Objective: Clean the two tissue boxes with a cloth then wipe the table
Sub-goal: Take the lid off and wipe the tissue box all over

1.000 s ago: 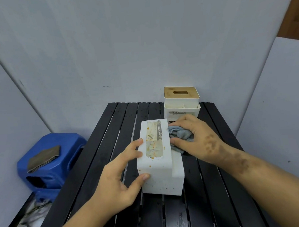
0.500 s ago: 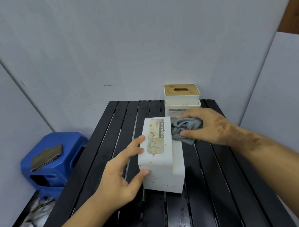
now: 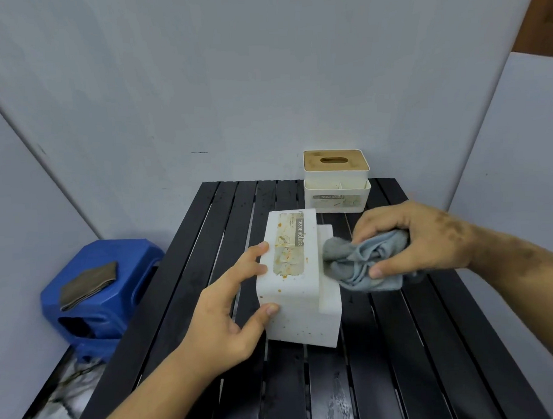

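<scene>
A white tissue box point(image 3: 300, 303) lies on its side in the middle of the black slatted table point(image 3: 417, 345), its stained label facing up. My left hand point(image 3: 229, 309) holds its left near corner, fingers on top and thumb on the near face. My right hand point(image 3: 419, 238) grips a crumpled grey-blue cloth point(image 3: 360, 262) just right of the box, the cloth touching the box's right side. A second tissue box point(image 3: 336, 181), cream with a wooden slotted lid, stands upright at the table's far edge.
A blue plastic stool point(image 3: 95, 296) with a folded dark cloth point(image 3: 88, 284) on it stands left of the table. Grey panels close in behind and on both sides. The table's near slats look wet.
My right hand has drawn the cloth off the top of the white box, moving right and a little toward me. My left hand has kept its hold on the box.
</scene>
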{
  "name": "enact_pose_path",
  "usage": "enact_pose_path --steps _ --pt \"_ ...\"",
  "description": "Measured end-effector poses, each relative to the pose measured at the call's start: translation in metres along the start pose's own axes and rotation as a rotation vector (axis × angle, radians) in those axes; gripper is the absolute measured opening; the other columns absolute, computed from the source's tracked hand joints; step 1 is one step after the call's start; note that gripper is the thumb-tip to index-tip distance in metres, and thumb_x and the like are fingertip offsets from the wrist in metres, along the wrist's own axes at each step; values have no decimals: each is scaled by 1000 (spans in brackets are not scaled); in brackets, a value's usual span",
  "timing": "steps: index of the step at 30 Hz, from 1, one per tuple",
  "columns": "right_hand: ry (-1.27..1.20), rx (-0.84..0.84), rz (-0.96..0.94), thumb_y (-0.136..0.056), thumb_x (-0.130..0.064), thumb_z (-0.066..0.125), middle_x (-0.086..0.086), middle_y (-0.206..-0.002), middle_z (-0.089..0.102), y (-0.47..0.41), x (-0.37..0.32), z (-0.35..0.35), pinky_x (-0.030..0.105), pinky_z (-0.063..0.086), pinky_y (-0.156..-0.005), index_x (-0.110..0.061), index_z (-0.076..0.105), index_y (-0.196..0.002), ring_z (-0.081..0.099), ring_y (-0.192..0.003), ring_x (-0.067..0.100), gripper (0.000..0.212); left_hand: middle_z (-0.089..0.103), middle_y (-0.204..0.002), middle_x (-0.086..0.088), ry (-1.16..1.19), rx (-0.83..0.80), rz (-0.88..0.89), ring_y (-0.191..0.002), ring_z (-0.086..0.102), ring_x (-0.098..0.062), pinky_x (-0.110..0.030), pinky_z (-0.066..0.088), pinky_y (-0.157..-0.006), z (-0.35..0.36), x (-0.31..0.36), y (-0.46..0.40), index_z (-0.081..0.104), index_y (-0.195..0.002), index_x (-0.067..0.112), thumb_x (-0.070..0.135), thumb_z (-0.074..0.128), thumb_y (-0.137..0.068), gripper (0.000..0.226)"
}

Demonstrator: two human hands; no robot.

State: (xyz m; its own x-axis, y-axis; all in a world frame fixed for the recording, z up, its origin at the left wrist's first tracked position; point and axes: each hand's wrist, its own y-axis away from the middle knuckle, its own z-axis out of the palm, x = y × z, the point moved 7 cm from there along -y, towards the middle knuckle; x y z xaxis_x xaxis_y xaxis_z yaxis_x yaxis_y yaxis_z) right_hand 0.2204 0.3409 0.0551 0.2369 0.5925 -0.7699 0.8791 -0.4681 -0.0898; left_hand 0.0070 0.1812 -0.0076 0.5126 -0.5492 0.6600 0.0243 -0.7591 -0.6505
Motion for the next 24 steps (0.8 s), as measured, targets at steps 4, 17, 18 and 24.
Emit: enact_pose_path --steps 4,17,18,24 --pt "-55 3 -46 -70 -14 90 -2 -105 69 3 -22 37 34 60 -80 -19 76 -102 70 -96 23 35 51 -157 -3 17 -16 -12 -146 48 -28 -43 46 -115 1 -2 0 56 -128 11 13 71 -89 41" --pt "-13 196 122 -66 -17 93 -10 -87 75 14 -33 34 18 57 -68 -24 73 -93 72 -78 5 34 53 -153 -13 -26 7 14 -143 52 -28 -42 48 -114 4 3 0 54 -127 11 16 73 -88 44" --pt "13 196 137 -65 -18 93 -10 -86 75 16 -30 27 18 56 -68 -25 73 -92 72 -78 4 34 53 -153 -11 -34 6 17 -144 52 -28 -43 48 -114 5 3 -1 56 -126 12 16 73 -88 43" --pt "-70 295 103 -71 -9 88 -3 -82 73 13 -41 48 18 56 -59 -16 71 -90 72 -69 7 27 54 -151 -12 -79 22 41 -142 53 -28 -43 49 -113 5 5 -1 55 -126 8 18 75 -87 44"
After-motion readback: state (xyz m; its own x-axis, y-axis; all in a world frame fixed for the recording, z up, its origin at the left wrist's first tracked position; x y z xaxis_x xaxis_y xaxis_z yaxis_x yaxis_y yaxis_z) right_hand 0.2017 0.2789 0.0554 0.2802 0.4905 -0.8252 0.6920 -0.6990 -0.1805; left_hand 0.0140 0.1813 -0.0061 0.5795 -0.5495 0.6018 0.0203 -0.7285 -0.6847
